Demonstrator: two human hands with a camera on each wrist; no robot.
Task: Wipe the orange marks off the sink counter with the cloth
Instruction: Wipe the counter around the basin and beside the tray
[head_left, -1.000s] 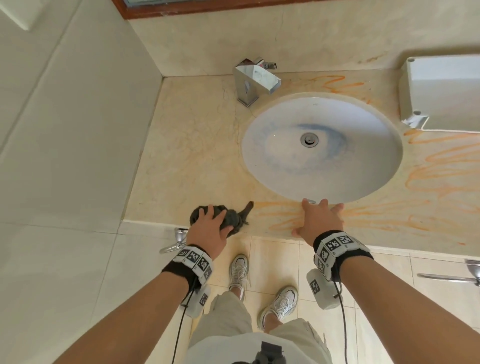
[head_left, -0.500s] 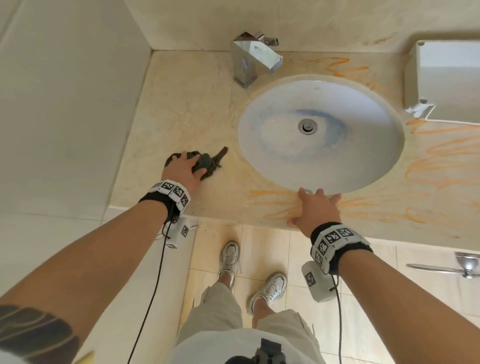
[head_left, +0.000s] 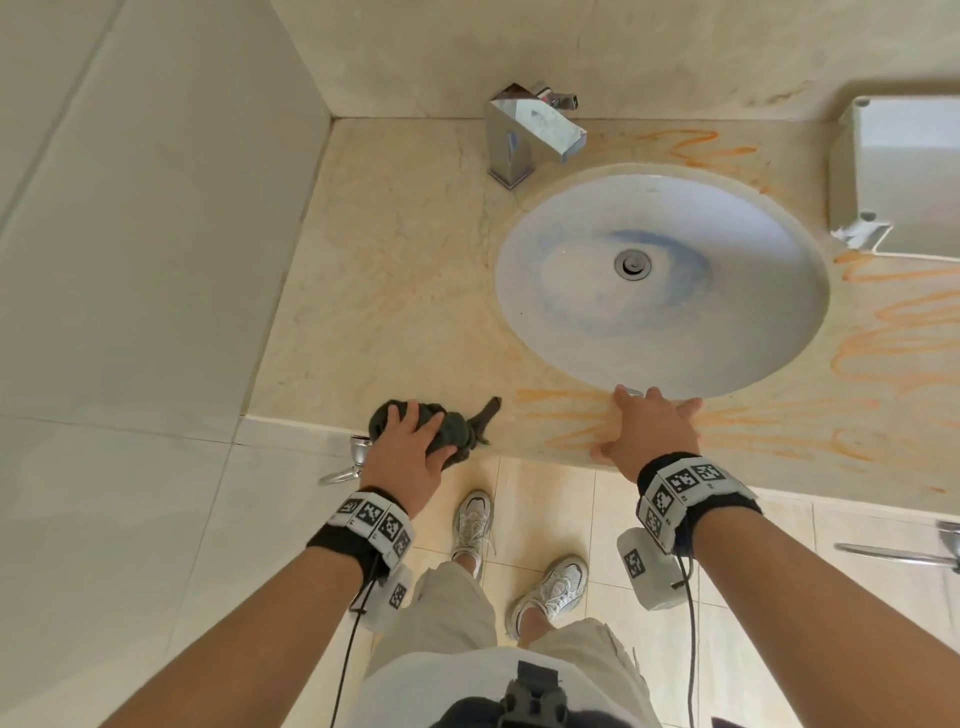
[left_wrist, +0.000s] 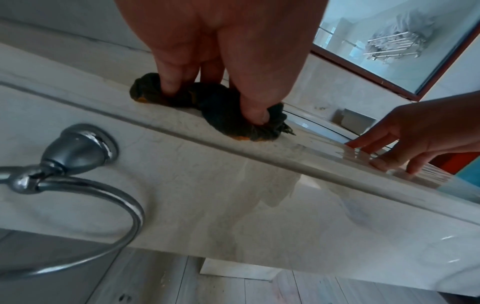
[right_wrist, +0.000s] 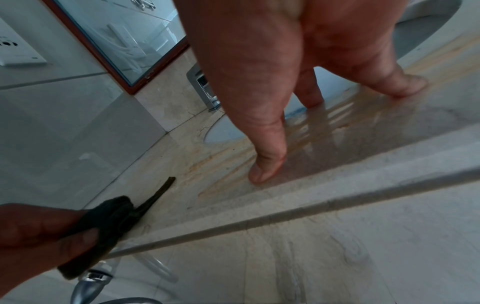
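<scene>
A dark grey cloth (head_left: 460, 434) lies bunched at the front edge of the beige marble counter (head_left: 395, 270), left of the sink. My left hand (head_left: 405, 447) grips it from above, with fingers and thumb dug into the folds (left_wrist: 215, 107). Orange smears show on the cloth's underside. My right hand (head_left: 649, 431) rests flat with fingers spread on the counter's front strip. It lies over orange marks (head_left: 561, 410) just before the basin's rim. More orange marks (head_left: 893, 338) run right of the basin and behind it (head_left: 696, 145). The counter left of the sink looks plain.
The white oval basin (head_left: 753, 332) is set into the counter, with a chrome faucet (head_left: 524, 135) behind it. A white box (head_left: 904, 171) stands at the back right. A chrome towel ring (head_left: 345, 465) hangs below the counter front under my left hand. A tiled wall closes the left side.
My left hand pushed the cloth away across the left counter, then drew it back to the front edge. My right hand stayed planted on the front strip.
</scene>
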